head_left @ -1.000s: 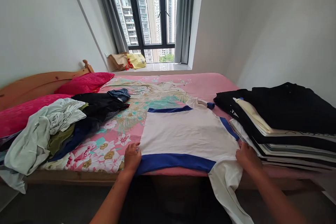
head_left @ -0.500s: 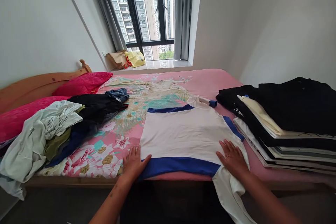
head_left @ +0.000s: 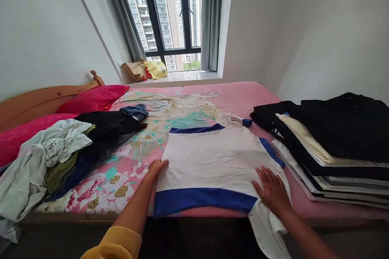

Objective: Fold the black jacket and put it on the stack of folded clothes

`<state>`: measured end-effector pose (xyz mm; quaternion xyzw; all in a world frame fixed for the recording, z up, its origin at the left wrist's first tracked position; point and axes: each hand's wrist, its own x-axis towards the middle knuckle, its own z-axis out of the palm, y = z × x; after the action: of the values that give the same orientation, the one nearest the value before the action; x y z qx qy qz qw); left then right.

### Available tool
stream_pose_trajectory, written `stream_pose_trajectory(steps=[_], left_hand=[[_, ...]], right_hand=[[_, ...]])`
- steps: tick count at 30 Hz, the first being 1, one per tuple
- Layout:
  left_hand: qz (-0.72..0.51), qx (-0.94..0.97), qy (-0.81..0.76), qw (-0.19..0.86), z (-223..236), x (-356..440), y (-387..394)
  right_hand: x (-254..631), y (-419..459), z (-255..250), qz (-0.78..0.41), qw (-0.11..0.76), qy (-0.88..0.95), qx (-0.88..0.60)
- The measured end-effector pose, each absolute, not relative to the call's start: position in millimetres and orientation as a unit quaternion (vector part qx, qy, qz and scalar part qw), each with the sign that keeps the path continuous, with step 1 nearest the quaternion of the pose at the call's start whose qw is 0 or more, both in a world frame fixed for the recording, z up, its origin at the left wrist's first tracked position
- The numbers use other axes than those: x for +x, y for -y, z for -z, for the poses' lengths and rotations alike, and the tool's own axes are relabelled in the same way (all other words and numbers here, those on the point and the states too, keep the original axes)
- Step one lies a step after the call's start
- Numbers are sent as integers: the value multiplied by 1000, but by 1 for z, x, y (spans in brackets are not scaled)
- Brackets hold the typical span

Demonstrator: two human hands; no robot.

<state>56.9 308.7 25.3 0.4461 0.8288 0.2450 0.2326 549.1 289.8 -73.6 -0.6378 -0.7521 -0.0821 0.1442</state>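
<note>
A white long-sleeved shirt [head_left: 209,158] with blue bands lies flat on the bed, its blue-trimmed neck to the right. One sleeve [head_left: 267,226] hangs over the near edge of the bed; the other, with a blue cuff, lies on the far side. At the shirt's left edge, my left hand [head_left: 156,168] is closed on the fabric, thumb on top and most fingers hidden. My right hand [head_left: 271,189] rests open and flat near the shoulder on the near side, fingers spread on the cloth.
A stack of folded clothes [head_left: 328,129], black on top, stands on the bed at right. Loose clothes [head_left: 57,141] are heaped at left beside red pillows [head_left: 94,99]. Paper and yellow bags [head_left: 155,69] sit on the windowsill. The bed's near edge [head_left: 73,217] runs across the front.
My left hand has gone from lying flat with fingers spread near the lower left corner to closing on the left edge, slightly farther up. My right hand stays on the shirt.
</note>
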Motion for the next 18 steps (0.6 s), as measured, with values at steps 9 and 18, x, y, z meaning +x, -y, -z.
stream_pose_trajectory(steps=[9, 18], left_hand=[[-202, 467, -849, 145, -11, 65, -296], [-257, 659, -705, 49, -14, 145, -297]], right_hand=[[548, -290, 69, 72, 137, 752, -641], [488, -308, 8, -94, 263, 748, -602]])
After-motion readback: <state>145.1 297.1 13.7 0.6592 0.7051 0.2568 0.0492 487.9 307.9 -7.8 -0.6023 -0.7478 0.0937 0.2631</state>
